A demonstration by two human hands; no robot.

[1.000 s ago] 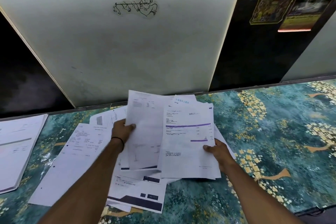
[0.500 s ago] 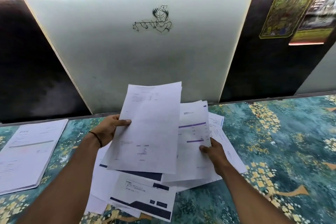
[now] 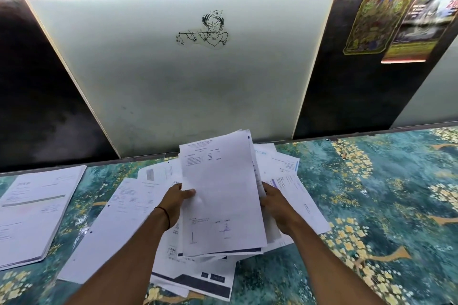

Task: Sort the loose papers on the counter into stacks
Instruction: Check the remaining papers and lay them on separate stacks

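Above floral counter [image 3: 371,205], left hand [image 3: 177,202] and right hand [image 3: 275,202] clamp paper bundle [image 3: 223,193].

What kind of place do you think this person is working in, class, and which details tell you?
Probably a small shop or office counter. Printed white papers lie loose on a teal floral-patterned counter, a neat paper stack sits at the left, and colourful posters hang on the wall.

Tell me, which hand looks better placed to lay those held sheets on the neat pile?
Probably the left hand: the neat pile lies on its side of the counter, while the right hand grips the held sheets' far edge.
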